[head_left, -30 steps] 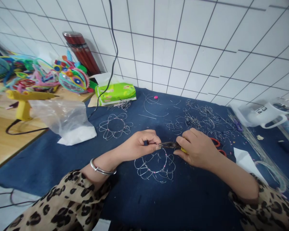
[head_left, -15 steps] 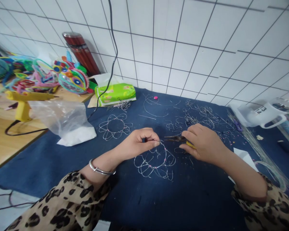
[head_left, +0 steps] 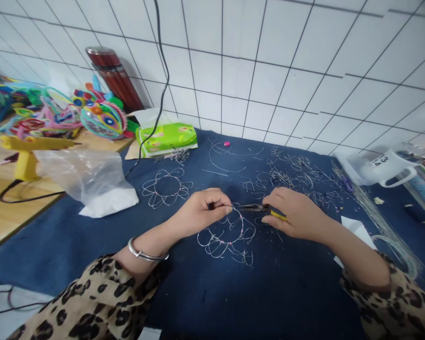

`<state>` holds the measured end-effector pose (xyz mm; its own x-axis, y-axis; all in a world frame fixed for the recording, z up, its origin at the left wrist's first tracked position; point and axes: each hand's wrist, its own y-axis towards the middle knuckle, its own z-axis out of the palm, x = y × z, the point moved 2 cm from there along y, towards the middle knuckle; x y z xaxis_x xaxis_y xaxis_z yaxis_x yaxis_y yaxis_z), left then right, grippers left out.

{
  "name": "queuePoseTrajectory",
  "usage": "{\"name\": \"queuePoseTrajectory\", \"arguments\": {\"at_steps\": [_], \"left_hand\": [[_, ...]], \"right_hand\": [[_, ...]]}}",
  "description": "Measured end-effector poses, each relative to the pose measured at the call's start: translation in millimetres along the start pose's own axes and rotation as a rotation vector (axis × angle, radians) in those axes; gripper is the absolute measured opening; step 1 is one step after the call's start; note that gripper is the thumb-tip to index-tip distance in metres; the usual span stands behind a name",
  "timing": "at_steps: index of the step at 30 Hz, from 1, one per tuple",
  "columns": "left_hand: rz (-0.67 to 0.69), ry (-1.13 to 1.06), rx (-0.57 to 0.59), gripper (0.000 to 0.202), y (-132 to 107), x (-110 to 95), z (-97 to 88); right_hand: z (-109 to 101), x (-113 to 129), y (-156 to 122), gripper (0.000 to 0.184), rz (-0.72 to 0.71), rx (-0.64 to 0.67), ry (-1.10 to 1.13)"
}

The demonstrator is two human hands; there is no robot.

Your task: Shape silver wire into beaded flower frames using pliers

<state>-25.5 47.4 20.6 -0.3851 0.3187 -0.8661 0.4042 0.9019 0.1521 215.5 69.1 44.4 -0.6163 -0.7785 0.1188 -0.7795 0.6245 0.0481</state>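
Observation:
Between thumb and fingers, my left hand [head_left: 210,210] pinches the upper end of a silver wire ring [head_left: 241,225] with looped petals and small pink beads. The rest of the ring hangs down to the right, just over the blue cloth. My right hand [head_left: 295,212] is wrapped round the yellow handles of needle-nose pliers [head_left: 255,207]. Their dark jaws point left, close to the pinched end of the wire; whether they touch it I cannot tell. A similar wire flower ring [head_left: 167,188] lies flat on the cloth, left of my left hand.
Tangled wire scraps [head_left: 293,170] lie behind my right hand. At the back left are a green tissue pack [head_left: 170,138], a plastic bag [head_left: 102,189], a yellow glue gun [head_left: 26,153] and a red thermos [head_left: 115,78]. A white mug [head_left: 389,167] stands at the right.
The pliers' jaws have moved slightly left and down, nearer the pinched wire end. My left hand keeps its pinch on the ring. The whole view has shifted a little.

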Motion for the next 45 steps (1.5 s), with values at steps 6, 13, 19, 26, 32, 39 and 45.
{"name": "queuePoseTrajectory", "arguments": {"at_steps": [6, 13, 19, 26, 32, 39, 45], "left_hand": [[0.024, 0.055, -0.009, 0.013, 0, -1, 1.7], [0.043, 0.106, -0.031, 0.012, -1, -2, 1.5], [0.039, 0.121, -0.054, 0.010, 0, -2, 2.2], [0.039, 0.117, -0.063, 0.008, 0, -3, 2.4], [0.059, 0.117, -0.063, 0.007, -1, -3, 2.1], [0.032, 0.086, -0.064, 0.007, -1, -5, 2.5], [0.033, 0.097, -0.077, 0.007, -2, -7, 1.9]], "right_hand": [[8, 0, -1, 0.040, 0.013, -0.044, 0.006], [10, 0, 0, 0.039, -0.002, -0.087, -0.028], [10, 0, 0, 0.038, 0.009, -0.087, -0.048], [10, 0, 0, 0.037, 0.000, -0.092, -0.054], [13, 1, 1, 0.036, 0.007, -0.110, -0.046], [14, 7, 3, 0.033, -0.004, -0.139, 0.006], [19, 7, 3, 0.033, 0.027, -0.180, 0.005]]}}
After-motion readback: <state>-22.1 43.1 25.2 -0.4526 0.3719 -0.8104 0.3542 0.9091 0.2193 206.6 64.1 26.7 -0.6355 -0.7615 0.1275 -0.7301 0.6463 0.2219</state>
